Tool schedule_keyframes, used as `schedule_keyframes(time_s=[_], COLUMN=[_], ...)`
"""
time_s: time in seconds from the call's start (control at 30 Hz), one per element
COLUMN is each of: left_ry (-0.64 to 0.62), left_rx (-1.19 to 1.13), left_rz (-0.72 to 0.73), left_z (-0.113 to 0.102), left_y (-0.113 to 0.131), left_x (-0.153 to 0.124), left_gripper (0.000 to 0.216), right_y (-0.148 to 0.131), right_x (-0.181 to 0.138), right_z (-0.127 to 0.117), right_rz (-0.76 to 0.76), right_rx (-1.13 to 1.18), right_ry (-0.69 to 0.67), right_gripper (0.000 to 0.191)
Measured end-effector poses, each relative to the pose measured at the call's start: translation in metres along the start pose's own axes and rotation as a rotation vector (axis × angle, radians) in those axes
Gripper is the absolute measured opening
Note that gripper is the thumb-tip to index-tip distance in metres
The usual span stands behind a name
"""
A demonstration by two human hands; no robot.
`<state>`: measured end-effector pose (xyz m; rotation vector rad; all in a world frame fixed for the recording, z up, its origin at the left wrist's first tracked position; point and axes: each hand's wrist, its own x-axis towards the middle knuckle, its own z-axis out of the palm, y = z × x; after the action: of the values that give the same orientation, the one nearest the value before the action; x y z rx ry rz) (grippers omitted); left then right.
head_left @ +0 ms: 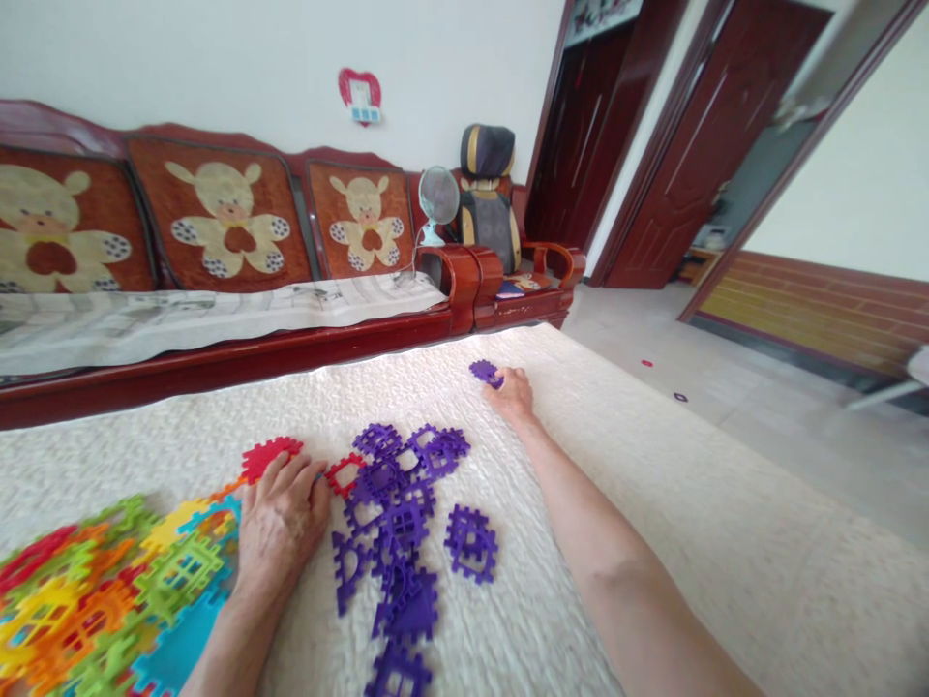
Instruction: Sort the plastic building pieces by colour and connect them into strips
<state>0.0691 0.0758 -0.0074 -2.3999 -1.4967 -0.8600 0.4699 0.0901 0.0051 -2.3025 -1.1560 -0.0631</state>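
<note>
At the far side of the table, my right hand [514,397] pinches a purple notched building piece [484,370] between thumb and fingers. My left hand [284,513] rests palm down with its fingers stretched over the near edge of a red notched piece [267,455]. Just right of its thumb lies a red square frame piece [345,474], touching the purple pieces. Those purple interlocking pieces [403,523] form a loose pile between my arms. A few purple pieces [471,544] lie together a little apart, to the right of the pile.
A heap of mixed coloured pieces [108,600] lies left of my left forearm. The table has a cream quilted cover [697,542]. Beyond it stand a wooden sofa [218,353], a small fan [438,198] and an armchair [529,305]. Two small pieces [680,397] lie on the floor.
</note>
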Motion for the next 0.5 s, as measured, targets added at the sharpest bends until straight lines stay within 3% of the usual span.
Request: schedule_keyframes(time_s=[0.4,0.5], left_ry=[-0.004,-0.004], left_rx=[-0.021,-0.020], left_rz=[-0.016,-0.023], left_z=[0.0006,-0.0003], left_y=[0.0006,0.0019], left_x=[0.0001,0.0002], left_gripper=[0.027,0.029], right_y=[-0.0004,-0.0044], right_x=[0.0001,-0.0031], right_z=[-0.0036,-0.0073], right_rz=[0.002,-0.019], right_rx=[0.022,0.101], right_ry=[-0.014,0.072], right_gripper=[0.037,0.037])
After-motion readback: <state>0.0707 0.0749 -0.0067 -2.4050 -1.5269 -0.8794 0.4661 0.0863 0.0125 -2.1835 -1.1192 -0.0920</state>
